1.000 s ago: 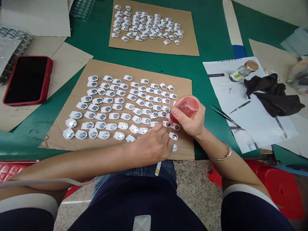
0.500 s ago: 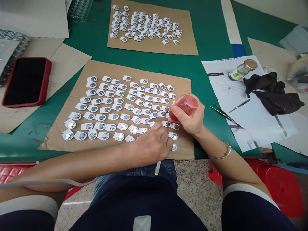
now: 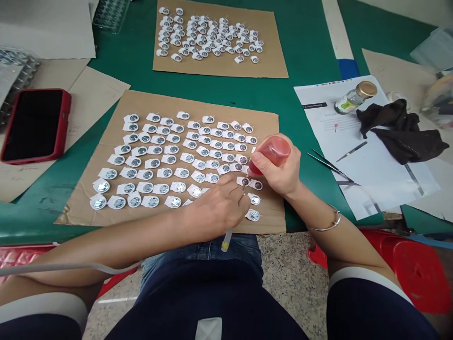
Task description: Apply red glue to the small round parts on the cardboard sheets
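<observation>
Several small round silvery pieces with white tabs lie in rows on a brown cardboard sheet (image 3: 85, 189). My right hand (image 3: 283, 165) is wrapped round a soft red bottle (image 3: 276, 150), tilted with its tip down at the left, close to a reddish round piece (image 3: 255, 184). My left hand (image 3: 226, 203) is closed in a pinch on a thin pen-like tool (image 3: 227, 241); its clear, yellow-marked end sticks out below the hand, and its fine tip is near another reddish piece (image 3: 243, 181). The hand covers some pieces in the lower rows.
A second cardboard (image 3: 219, 71) with more pieces lies at the back. To the left is a red-cased phone (image 3: 35, 125). At right are tweezers (image 3: 332, 167), a printed sheet (image 3: 357, 198), a gold-lidded jar (image 3: 354, 98) and black cloth (image 3: 406, 132).
My left hand has shifted slightly left and down, and the tool's lower end has swung left. My right hand still grips the bottle. The view has moved a little.
</observation>
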Action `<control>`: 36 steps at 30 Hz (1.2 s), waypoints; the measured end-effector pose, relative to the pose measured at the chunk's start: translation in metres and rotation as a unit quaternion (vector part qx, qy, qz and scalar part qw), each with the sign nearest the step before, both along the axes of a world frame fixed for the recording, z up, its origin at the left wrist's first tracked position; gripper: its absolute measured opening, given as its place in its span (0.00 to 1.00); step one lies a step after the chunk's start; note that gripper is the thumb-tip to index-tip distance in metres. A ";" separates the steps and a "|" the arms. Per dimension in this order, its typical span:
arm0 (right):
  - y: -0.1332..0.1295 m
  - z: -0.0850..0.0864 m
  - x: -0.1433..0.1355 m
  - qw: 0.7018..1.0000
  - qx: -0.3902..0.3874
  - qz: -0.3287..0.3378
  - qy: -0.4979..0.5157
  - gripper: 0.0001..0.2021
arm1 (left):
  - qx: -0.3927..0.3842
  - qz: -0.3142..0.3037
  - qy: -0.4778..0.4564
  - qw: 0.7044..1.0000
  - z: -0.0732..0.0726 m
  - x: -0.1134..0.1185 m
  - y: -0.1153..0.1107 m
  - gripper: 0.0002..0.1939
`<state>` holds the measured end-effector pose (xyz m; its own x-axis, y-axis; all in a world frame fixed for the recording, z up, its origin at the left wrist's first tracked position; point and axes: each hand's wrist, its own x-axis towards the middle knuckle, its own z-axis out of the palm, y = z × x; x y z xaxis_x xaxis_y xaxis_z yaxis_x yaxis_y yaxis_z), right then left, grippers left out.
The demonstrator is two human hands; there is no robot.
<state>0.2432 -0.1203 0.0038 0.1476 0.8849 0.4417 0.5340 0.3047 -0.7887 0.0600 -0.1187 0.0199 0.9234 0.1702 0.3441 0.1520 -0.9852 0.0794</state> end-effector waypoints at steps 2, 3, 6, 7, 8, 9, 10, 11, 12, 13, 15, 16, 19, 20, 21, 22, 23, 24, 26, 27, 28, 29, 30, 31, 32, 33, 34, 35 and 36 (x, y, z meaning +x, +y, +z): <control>0.000 0.001 0.001 1.000 0.001 0.000 -0.010 0.11 | -0.045 -0.001 0.005 0.999 0.002 -0.001 0.004 0.12; 0.000 0.001 0.001 1.000 0.003 0.000 -0.014 0.11 | -0.065 0.001 0.008 0.998 0.003 -0.001 0.006 0.13; -0.001 0.002 0.001 1.000 0.010 0.002 -0.019 0.12 | -0.114 0.007 0.004 0.993 0.002 -0.002 0.011 0.11; -0.001 0.002 0.002 1.000 0.013 0.003 -0.018 0.12 | -0.126 0.006 -0.001 0.992 0.001 -0.003 0.012 0.10; -0.001 0.003 0.002 1.000 0.015 0.004 -0.016 0.12 | -0.137 0.003 -0.005 0.991 -0.001 -0.003 0.014 0.09; -0.001 0.003 0.002 1.000 0.018 0.006 -0.015 0.12 | -0.147 -0.001 -0.007 0.989 -0.002 -0.004 0.015 0.08; -0.001 0.003 0.002 1.000 0.020 0.007 -0.015 0.12 | -0.157 -0.004 -0.008 0.988 -0.002 -0.004 0.016 0.07; -0.001 0.003 0.002 1.000 0.021 0.008 -0.017 0.12 | -0.166 -0.005 -0.007 0.986 -0.003 -0.005 0.017 0.07; -0.002 0.003 0.002 1.000 0.023 0.008 -0.019 0.12 | -0.175 -0.005 -0.006 0.985 -0.003 -0.005 0.018 0.07; -0.002 0.003 0.002 0.999 0.024 0.008 -0.022 0.12 | -0.183 -0.005 -0.005 0.983 -0.003 -0.006 0.019 0.07; -0.002 0.002 0.002 0.999 0.026 0.011 -0.026 0.12 | -0.198 -0.006 -0.001 0.980 -0.004 -0.006 0.020 0.07; -0.002 0.002 0.002 0.999 0.027 0.013 -0.027 0.12 | -0.202 -0.006 0.001 0.979 -0.004 -0.006 0.020 0.07; -0.002 0.002 0.002 0.999 0.031 0.018 -0.030 0.13 | -0.204 -0.006 -0.001 0.979 -0.005 -0.006 0.020 0.07; -0.002 0.002 0.003 0.999 0.031 0.021 -0.030 0.14 | -0.205 -0.005 -0.003 0.979 -0.005 -0.006 0.020 0.07; -0.002 0.002 0.003 0.999 0.030 0.024 -0.030 0.14 | -0.208 -0.001 -0.004 0.978 -0.005 -0.005 0.020 0.07; -0.002 0.002 0.003 0.999 0.030 0.028 -0.029 0.15 | -0.212 0.002 -0.006 0.977 -0.005 -0.005 0.020 0.07; -0.002 0.002 0.003 0.999 0.029 0.032 -0.027 0.15 | -0.218 0.005 -0.008 0.976 -0.005 -0.004 0.020 0.07; -0.002 0.002 0.003 0.999 0.030 0.034 -0.025 0.15 | -0.223 0.007 -0.014 0.975 -0.005 -0.004 0.021 0.07; -0.002 0.001 0.003 0.998 0.037 0.038 -0.021 0.15 | -0.235 0.011 -0.030 0.971 -0.004 -0.004 0.022 0.07; -0.002 0.001 0.003 0.998 0.040 0.039 -0.020 0.15 | -0.243 0.011 -0.038 0.969 -0.004 -0.004 0.022 0.07; -0.002 0.001 0.003 0.998 0.042 0.042 -0.018 0.15 | -0.252 0.011 -0.043 0.967 -0.004 -0.004 0.023 0.07; -0.003 0.000 0.003 0.998 0.043 0.044 -0.017 0.15 | -0.260 0.013 -0.045 0.965 -0.004 -0.005 0.024 0.07; -0.003 0.001 0.003 0.998 0.044 0.045 -0.015 0.15 | -0.266 0.015 -0.046 0.963 -0.004 -0.005 0.024 0.07; -0.003 0.001 0.003 0.998 0.044 0.044 -0.013 0.14 | -0.270 0.018 -0.047 0.962 -0.005 -0.006 0.025 0.06; -0.003 0.002 0.004 0.998 0.042 0.042 -0.010 0.13 | -0.269 0.023 -0.049 0.962 -0.005 -0.006 0.026 0.06; -0.003 0.003 0.004 0.999 0.039 0.037 -0.008 0.12 | -0.265 0.029 -0.051 0.962 -0.006 -0.006 0.026 0.06; -0.003 0.005 0.005 0.999 0.034 0.031 -0.005 0.11 | -0.261 0.036 -0.052 0.963 -0.006 -0.006 0.027 0.06; -0.003 0.006 0.006 0.999 0.027 0.026 -0.002 0.10 | -0.259 0.042 -0.051 0.964 -0.006 -0.006 0.027 0.06; -0.003 0.007 0.007 1.000 0.021 0.023 0.001 0.10 | -0.260 0.046 -0.048 0.963 -0.006 -0.006 0.028 0.05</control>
<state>0.2502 -0.1238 0.0112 0.1079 0.8717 0.4780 0.5167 0.3615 -0.7761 0.0536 -0.0912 0.0140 0.8640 0.4230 0.2730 0.2047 -0.7905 0.5772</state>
